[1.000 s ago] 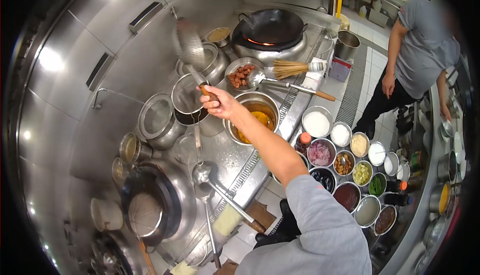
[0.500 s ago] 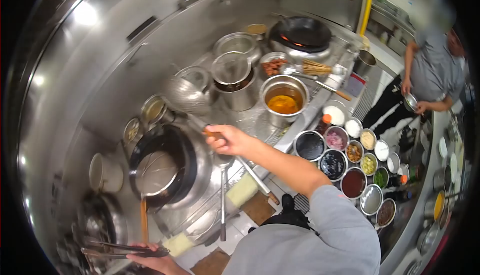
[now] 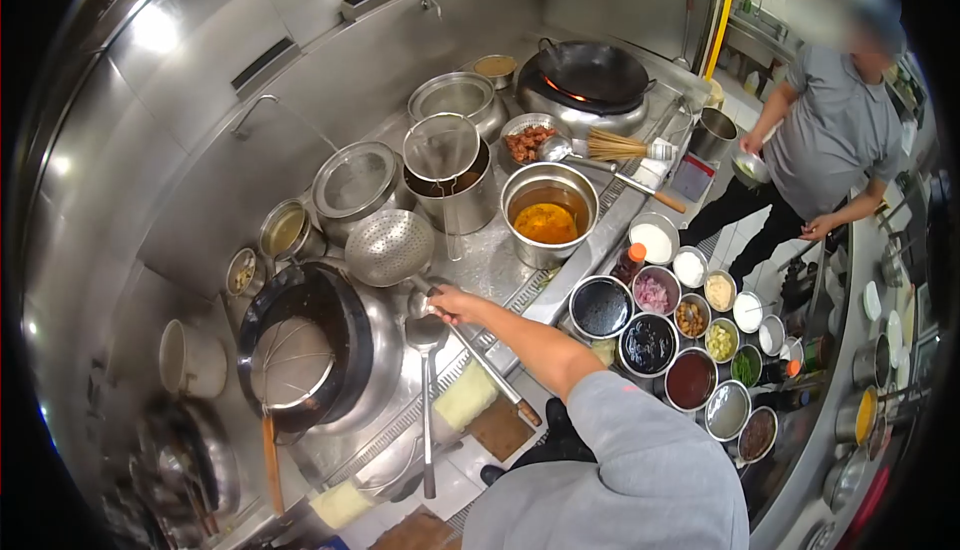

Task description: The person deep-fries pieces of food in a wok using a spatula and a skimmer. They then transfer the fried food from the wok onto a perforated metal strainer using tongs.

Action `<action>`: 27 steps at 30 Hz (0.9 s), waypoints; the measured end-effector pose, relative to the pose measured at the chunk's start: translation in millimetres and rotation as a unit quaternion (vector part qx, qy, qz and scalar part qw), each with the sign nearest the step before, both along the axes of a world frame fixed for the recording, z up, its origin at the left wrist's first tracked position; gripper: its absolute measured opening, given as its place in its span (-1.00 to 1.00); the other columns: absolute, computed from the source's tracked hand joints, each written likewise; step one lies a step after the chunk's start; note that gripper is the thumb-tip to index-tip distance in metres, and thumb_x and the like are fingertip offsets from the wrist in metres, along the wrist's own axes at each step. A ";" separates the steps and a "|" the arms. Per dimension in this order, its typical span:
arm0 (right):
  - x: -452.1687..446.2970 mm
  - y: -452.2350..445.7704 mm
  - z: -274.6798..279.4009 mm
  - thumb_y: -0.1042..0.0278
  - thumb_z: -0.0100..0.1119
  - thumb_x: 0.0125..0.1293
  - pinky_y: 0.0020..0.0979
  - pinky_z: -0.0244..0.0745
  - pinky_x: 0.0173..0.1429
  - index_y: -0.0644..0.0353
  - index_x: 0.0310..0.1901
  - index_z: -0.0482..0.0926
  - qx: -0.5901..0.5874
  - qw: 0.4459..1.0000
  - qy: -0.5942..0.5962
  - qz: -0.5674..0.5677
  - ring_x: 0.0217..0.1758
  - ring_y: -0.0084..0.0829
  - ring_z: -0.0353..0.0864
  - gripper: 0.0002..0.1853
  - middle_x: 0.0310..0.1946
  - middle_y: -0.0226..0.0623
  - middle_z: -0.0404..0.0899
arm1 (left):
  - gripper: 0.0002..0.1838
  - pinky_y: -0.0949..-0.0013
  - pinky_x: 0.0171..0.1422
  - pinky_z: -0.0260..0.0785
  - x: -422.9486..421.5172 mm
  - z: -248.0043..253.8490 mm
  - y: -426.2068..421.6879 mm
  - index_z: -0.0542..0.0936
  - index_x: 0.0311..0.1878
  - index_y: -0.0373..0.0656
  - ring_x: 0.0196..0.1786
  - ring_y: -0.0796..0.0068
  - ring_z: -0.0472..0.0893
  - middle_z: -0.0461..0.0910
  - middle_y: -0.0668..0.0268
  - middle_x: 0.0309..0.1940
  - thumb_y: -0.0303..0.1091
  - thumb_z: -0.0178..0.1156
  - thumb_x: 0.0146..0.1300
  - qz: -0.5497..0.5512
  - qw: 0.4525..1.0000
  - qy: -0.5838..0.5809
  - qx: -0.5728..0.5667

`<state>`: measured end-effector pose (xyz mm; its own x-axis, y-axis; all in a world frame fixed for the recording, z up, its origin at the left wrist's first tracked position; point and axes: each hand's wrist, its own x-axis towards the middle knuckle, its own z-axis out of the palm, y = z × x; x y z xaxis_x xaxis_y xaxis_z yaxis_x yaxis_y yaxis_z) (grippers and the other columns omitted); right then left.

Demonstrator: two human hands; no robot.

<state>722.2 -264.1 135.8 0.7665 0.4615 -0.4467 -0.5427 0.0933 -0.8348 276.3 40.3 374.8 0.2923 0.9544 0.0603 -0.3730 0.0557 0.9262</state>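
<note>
My right hand [image 3: 452, 306] is closed round the handle of a large perforated skimmer [image 3: 389, 247]. The skimmer's bowl lies over the steel counter, between a lidded pot [image 3: 355, 180] and the near wok [image 3: 352, 335]. Close beneath my right hand are a ladle [image 3: 424, 332] and another long handle [image 3: 497, 377], which slants toward the counter's front edge. A round wire strainer [image 3: 290, 362] with a wooden handle rests in the near wok. My left hand is out of view.
Behind stand a pot [image 3: 470, 200] with a mesh strainer on top, a pot of yellow-orange liquid [image 3: 548, 222], a bowl of browned pieces [image 3: 529, 144], a bamboo brush [image 3: 617, 144] and a far wok [image 3: 597, 72]. Ingredient bowls [image 3: 692, 378] sit right. A co-worker [image 3: 838, 130] holds a bowl.
My right hand has moved the skimmer down and left from the back pots, toward the near wok. My left hand, seen with tongs half a second ago, has left the view.
</note>
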 end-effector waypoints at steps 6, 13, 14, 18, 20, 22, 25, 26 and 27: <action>5.3 -8.5 -24.6 0.11 0.13 0.48 -0.39 0.41 -0.56 0.08 0.17 0.34 0.017 0.997 0.060 -0.048 -0.47 -0.50 0.54 -0.62 -0.34 -0.29 0.52 | -0.46 0.43 -0.45 0.27 18.0 -4.6 -32.8 0.52 -0.12 0.00 -0.48 0.50 0.43 0.47 0.45 -0.45 0.34 -0.01 0.45 -0.038 0.998 0.052 0.004; -53.2 -70.7 19.6 0.06 0.29 0.26 -0.08 0.48 0.22 0.13 0.40 0.35 -0.377 0.859 -0.336 0.090 0.05 0.16 0.62 -0.29 0.14 0.17 0.52 | -0.40 0.31 -0.24 0.33 60.5 -15.2 -44.7 0.49 -0.10 -0.10 -0.31 0.38 0.44 0.44 0.34 -0.33 0.34 -0.07 0.47 -0.053 0.996 0.067 -0.035; -62.9 -91.7 31.4 0.07 0.28 0.28 -0.10 0.52 0.16 0.12 0.40 0.38 -0.345 0.846 -0.381 0.143 0.03 0.05 0.66 -0.32 0.07 0.07 0.59 | -0.40 0.32 -0.25 0.33 65.6 -10.7 -51.7 0.49 -0.09 -0.11 -0.33 0.38 0.44 0.44 0.33 -0.33 0.33 -0.08 0.48 -0.081 0.991 0.099 -0.025; -71.7 -182.0 163.1 0.21 0.21 0.37 -0.31 0.63 -0.11 0.09 0.34 0.50 -0.256 0.894 -0.312 0.196 -0.19 -0.41 0.73 -0.49 -0.21 -0.28 0.75 | -0.40 0.31 -0.27 0.33 79.5 -34.5 -48.5 0.49 -0.07 -0.14 -0.39 0.37 0.43 0.45 0.31 -0.39 0.30 -0.11 0.50 -0.131 0.976 0.171 -0.005; -44.3 -229.1 208.8 0.32 0.16 0.41 -0.41 0.63 -0.21 0.10 0.26 0.57 -0.283 0.921 -0.253 0.088 -0.29 -0.54 0.69 -0.60 -0.25 -0.33 0.75 | -0.41 0.27 -0.35 0.33 100.7 -43.4 -63.5 0.49 -0.09 -0.18 -0.47 0.36 0.42 0.47 0.28 -0.44 0.28 -0.04 0.48 -0.095 0.979 0.176 0.027; 14.4 -291.6 193.2 0.47 0.16 0.29 -0.38 0.64 -0.16 0.14 0.14 0.65 -0.315 0.861 -0.397 -0.047 -0.28 -0.40 0.72 -0.63 -0.33 -0.26 0.75 | -0.41 0.25 -0.45 0.31 122.3 -48.0 -80.6 0.50 -0.11 -0.21 -0.54 0.34 0.40 0.48 0.24 -0.46 0.26 0.06 0.42 -0.097 0.981 0.164 0.015; 118.2 -366.6 168.8 0.51 0.15 0.30 -0.22 0.63 0.01 0.17 0.14 0.64 -0.534 0.714 -0.415 -0.181 -0.15 -0.17 0.75 -0.63 -0.22 -0.11 0.73 | -0.42 0.25 -0.41 0.34 139.8 -60.7 -90.0 0.51 -0.12 -0.21 -0.51 0.34 0.43 0.50 0.22 -0.44 0.24 0.06 0.43 -0.123 0.981 0.148 -0.001; 150.0 -385.9 157.6 0.49 0.13 0.31 -0.14 0.61 0.05 0.17 0.13 0.64 -0.560 0.677 -0.425 -0.220 -0.09 -0.02 0.74 -0.64 -0.19 -0.03 0.72 | -0.42 0.25 -0.39 0.35 141.3 -61.5 -88.8 0.51 -0.12 -0.20 -0.48 0.35 0.45 0.51 0.23 -0.42 0.25 0.01 0.46 -0.148 0.975 0.164 -0.012; 181.9 -403.0 144.9 0.47 0.11 0.32 -0.08 0.58 0.08 0.15 0.12 0.65 -0.594 0.643 -0.417 -0.244 -0.04 0.04 0.70 -0.65 -0.14 0.02 0.70 | -0.43 0.27 -0.38 0.31 151.9 -51.5 -103.2 0.51 -0.17 -0.13 -0.47 0.41 0.41 0.48 0.31 -0.41 0.27 -0.09 0.51 -0.108 0.969 0.220 -0.033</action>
